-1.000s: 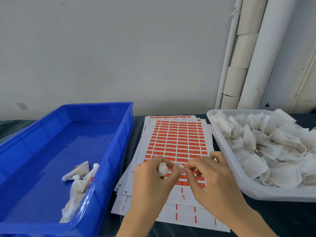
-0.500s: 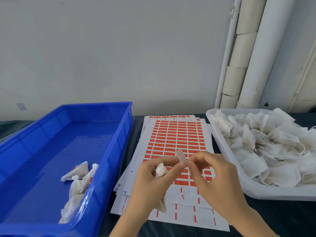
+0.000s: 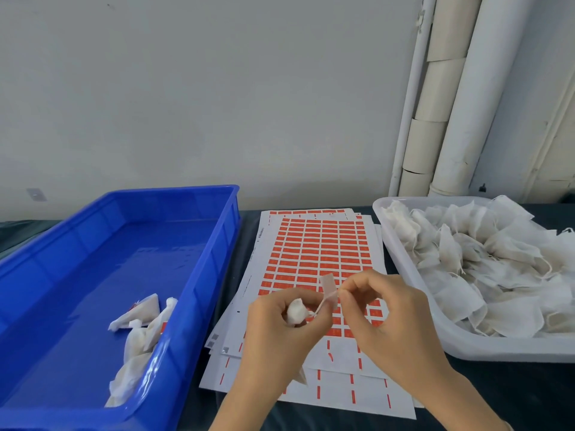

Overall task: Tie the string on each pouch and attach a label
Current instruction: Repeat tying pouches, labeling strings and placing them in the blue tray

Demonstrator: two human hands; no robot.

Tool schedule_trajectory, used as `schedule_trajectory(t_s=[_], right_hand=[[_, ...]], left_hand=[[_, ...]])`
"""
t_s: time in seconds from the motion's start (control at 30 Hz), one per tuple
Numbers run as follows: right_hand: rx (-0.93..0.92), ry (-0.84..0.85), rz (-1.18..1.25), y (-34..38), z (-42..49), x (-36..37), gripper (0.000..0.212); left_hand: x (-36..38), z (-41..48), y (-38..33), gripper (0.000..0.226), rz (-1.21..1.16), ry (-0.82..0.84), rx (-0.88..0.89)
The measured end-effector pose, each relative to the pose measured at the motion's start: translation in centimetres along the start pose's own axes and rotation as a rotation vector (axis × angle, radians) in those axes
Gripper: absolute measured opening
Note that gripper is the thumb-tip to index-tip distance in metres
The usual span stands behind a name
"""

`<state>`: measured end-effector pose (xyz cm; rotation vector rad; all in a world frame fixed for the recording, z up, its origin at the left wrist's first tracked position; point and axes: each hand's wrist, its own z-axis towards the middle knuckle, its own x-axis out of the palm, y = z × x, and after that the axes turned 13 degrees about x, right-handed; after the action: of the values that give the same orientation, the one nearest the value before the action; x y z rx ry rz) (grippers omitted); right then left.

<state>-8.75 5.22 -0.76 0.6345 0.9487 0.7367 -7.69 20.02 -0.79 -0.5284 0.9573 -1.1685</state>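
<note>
The pale paper label (image 3: 329, 288) has risen clear of the red sticker sheet (image 3: 314, 244), mid-counter near the front edge. The left hand (image 3: 280, 334) grips the small white gauze pouch (image 3: 295, 310); the right hand (image 3: 392, 318) pinches the label. The pouch looks light and soft: hold its gathered neck.

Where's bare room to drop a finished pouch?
Blue bin: floor bare from the back wall to the few pouches against its near right wall. Dark table is bare in front of the white tray. Crowded: piled pouches fill the tray; left hand and right hand work over the label sheets.
</note>
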Motion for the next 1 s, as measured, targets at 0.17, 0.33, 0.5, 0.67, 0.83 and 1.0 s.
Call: schedule_trajectory(t_s=[0.17, 0.33, 0.5, 0.67, 0.83, 1.0], right_hand=[[0.087, 0.018, 0.125, 0.2, 0.1, 0.0, 0.005], [0.109, 0.006, 0.16, 0.3, 0.2, 0.0, 0.011], [0.075, 0.009, 0.093, -0.1, 0.2, 0.0, 0.015], [0.161, 0.041, 0.158, -0.1, 0.3, 0.0, 0.009], [0.291, 0.158, 0.332, 0.3, 0.8, -0.1, 0.017], [0.431, 0.233, 0.349, -0.4, 1.6, -0.3, 0.004]], left_hand=[[-0.3, 0.2, -0.4, 0.012, -0.184, 0.032, -0.071], [-0.2, 0.2, -0.3, 0.008, -0.219, 0.008, -0.084], [-0.2, 0.2, -0.1, 0.007, -0.217, -0.012, -0.08], [-0.3, 0.2, -0.3, 0.008, -0.219, 0.005, -0.073], [-0.3, 0.2, -0.2, 0.01, -0.19, 0.022, -0.07], [-0.7, 0.2, -0.2, 0.006, -0.228, 0.09, -0.12]])
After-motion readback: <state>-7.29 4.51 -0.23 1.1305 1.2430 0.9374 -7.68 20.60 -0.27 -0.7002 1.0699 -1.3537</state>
